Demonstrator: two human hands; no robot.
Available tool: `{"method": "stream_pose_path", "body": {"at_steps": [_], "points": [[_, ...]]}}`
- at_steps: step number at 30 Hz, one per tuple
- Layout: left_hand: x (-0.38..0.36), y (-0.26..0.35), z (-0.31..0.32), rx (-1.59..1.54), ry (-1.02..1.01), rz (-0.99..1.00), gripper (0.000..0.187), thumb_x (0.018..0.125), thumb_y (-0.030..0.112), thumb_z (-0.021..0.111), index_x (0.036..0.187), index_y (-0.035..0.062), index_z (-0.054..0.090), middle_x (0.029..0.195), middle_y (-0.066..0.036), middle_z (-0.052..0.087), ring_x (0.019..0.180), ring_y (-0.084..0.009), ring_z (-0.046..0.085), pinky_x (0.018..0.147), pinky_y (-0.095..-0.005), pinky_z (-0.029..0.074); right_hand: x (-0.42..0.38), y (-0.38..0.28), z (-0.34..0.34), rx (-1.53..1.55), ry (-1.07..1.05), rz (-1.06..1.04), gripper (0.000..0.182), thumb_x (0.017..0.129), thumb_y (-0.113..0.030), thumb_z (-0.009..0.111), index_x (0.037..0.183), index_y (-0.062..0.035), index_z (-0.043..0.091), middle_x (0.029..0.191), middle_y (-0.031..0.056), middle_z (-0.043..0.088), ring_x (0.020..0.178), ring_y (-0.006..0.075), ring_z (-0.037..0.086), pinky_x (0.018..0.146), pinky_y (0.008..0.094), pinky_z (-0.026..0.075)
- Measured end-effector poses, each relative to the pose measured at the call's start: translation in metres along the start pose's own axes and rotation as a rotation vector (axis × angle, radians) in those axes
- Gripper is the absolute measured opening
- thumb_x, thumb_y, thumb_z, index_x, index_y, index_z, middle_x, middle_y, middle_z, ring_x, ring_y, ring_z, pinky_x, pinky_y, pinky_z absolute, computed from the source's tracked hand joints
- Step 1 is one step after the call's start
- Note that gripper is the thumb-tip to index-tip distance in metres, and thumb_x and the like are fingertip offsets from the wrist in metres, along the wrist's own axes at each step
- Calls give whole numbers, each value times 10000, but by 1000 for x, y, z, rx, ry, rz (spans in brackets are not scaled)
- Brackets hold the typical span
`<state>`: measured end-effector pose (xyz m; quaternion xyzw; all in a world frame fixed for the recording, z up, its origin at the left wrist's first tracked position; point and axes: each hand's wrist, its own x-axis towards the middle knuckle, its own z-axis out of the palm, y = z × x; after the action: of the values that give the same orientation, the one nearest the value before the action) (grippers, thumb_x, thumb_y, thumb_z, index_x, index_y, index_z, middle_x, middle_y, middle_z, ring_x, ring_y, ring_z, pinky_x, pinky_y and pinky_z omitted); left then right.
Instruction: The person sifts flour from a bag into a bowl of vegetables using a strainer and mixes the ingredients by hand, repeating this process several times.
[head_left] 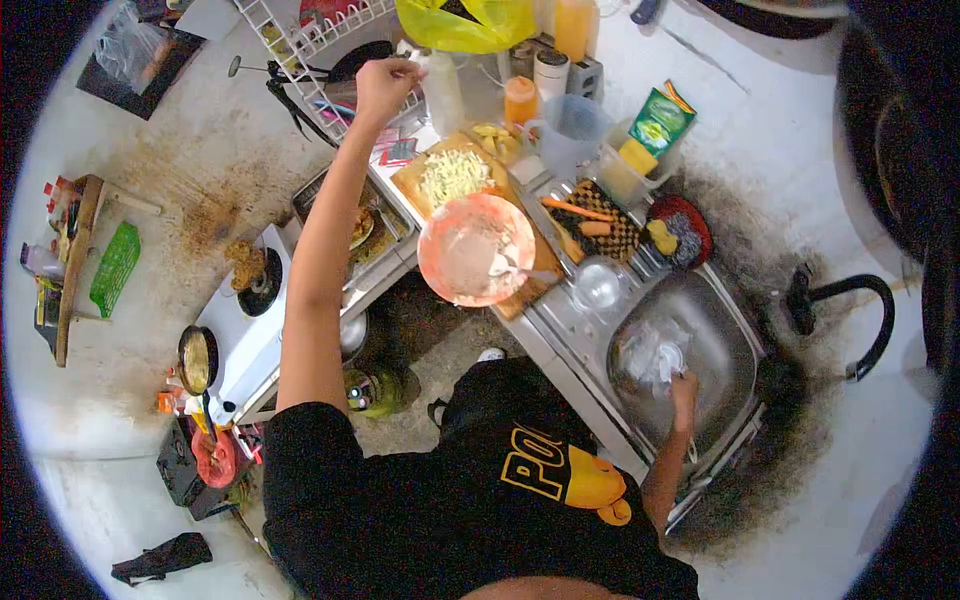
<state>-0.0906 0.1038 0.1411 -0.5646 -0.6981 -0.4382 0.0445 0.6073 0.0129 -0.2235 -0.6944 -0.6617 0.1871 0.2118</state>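
Observation:
My left hand (387,92) reaches up past the counter, fingers pinched together beside a whitish bottle (441,98); what they hold, if anything, I cannot make out. Over the steel sink (715,400), my right hand (684,392) is closed on a small white item (669,360), too blurred to name. Crumpled clear plastic (640,350) lies around it in the basin. Between my arms, a pinkish bowl (455,265) with a pale, wet mixture and a white spoon (503,267) sits at the counter edge, overlapping a wooden board (415,185) that carries shredded pale food (455,177).
Carrots (580,210) lie on a patterned mat near a clear bowl (600,286). A measuring jug (572,125) and an orange-capped jar (520,100) stand behind. A black faucet (850,290) rises beside the sink. Left are a stove (245,330) and a frying pan (198,360).

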Motion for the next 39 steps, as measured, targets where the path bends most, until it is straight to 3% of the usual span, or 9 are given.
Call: {"method": "stream_pose_path", "body": {"at_steps": [7,9,11,13,18,21,25,34,39], "points": [[15,-122,18,-12,40,-62,200,750,164,721,830,-18,698,645,-92,668,564,-112,635,554,-258,476,16,51,5,-333,-127,54,320,834,-249,596,921,58,616,792,220,617,761,356,618,689,475,449],[18,-141,19,-57,-37,-196,166,757,140,705,845,-1,705,694,-77,685,573,-95,614,552,-268,480,-4,65,0,-475,-161,-503,343,836,-247,579,1004,51,603,871,238,622,833,383,602,747,472,442],[20,-180,26,-84,-16,-16,167,784,76,597,896,-1,695,704,-71,679,554,-120,598,560,-269,489,-25,26,4,-353,-38,-63,383,913,-287,445,1174,-34,566,1249,222,511,1141,386,485,988,505,353],[23,-220,29,-40,-156,66,200,759,106,590,903,-2,680,815,-101,691,705,-175,639,669,-301,499,-22,12,-12,-452,154,-297,320,879,-235,511,1039,28,601,921,252,603,845,382,568,808,473,426],[31,-279,54,465,-299,204,371,817,365,615,828,-3,654,862,-199,654,787,-317,631,670,-427,476,-55,-101,-45,-390,225,274,282,835,-233,590,868,47,601,844,257,592,839,444,556,727,488,438],[-4,-129,35,766,-236,-42,423,856,382,577,1016,-8,618,979,-217,637,902,-379,605,740,-440,478,-58,-96,-50,-370,235,310,252,814,-212,612,848,37,617,831,254,599,815,440,568,712,478,450],[-59,5,21,116,-378,37,394,882,210,573,1211,-2,532,1099,-202,607,964,-308,608,787,-387,479,-65,-92,-55,-210,393,336,231,796,-206,629,821,23,638,824,245,612,784,422,590,684,471,460],[-274,238,118,-528,-1055,244,233,851,178,593,1002,7,640,953,-184,652,900,-292,630,807,-368,475,-53,-96,-61,-244,248,145,199,752,-154,666,804,35,634,801,235,618,759,410,594,678,466,465],[-345,268,256,-298,-879,567,178,783,147,621,902,19,654,1012,-183,590,926,-357,565,831,-430,433,-48,-111,-75,-38,236,199,149,730,-117,656,754,29,638,761,234,618,731,411,608,662,460,487]]}}
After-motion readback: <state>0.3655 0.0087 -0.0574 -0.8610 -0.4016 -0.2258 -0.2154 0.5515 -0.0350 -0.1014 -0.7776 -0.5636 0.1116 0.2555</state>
